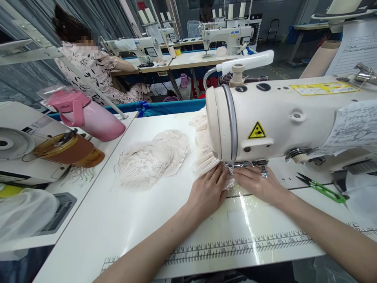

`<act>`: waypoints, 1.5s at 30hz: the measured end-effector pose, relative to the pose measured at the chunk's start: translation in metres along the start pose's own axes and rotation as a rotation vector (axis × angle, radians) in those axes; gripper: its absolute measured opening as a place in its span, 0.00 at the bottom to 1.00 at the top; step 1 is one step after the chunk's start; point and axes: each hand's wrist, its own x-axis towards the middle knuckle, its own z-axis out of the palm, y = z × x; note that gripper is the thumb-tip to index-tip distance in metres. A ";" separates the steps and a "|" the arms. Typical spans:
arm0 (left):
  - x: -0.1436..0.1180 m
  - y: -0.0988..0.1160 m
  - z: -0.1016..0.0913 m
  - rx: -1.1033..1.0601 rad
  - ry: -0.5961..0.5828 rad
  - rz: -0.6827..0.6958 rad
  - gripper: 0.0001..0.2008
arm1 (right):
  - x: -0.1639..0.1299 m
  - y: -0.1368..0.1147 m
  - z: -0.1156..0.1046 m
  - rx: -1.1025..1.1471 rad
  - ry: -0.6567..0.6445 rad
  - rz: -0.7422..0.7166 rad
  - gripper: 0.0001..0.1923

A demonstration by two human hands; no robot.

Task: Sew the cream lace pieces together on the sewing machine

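Observation:
A gathered piece of cream lace fabric point(204, 151) lies under the head of a white sewing machine point(265, 118), and its edge runs to the needle area. My left hand point(207, 188) rests on this fabric just left of the presser foot, its fingers stretched out and pressed flat. Close by on the right, my right hand point(259, 184) lies flat with fingers extended towards the fabric edge; the machine head partly covers them. The needle is hidden. Two overlapping round cream lace pieces point(144, 165) lie to the left on the table.
Green thread snips point(326, 192) lie right of my right hand. A printed ruler point(224, 247) runs along the table's front. At left stand a pink bottle point(94, 118) and an amber cup point(67, 149). A co-worker point(88, 67) sits beyond, near other sewing machines point(229, 37).

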 end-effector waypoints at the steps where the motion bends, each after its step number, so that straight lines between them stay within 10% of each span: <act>1: 0.000 0.000 0.000 0.009 -0.003 0.003 0.22 | 0.000 0.000 0.000 -0.020 0.011 0.005 0.09; 14: -0.005 -0.010 0.003 -0.021 0.066 0.251 0.19 | 0.002 0.003 -0.002 -0.056 -0.021 0.002 0.09; 45: -0.003 -0.020 0.002 0.052 0.085 0.152 0.19 | 0.006 -0.013 0.005 0.173 -0.031 -0.053 0.13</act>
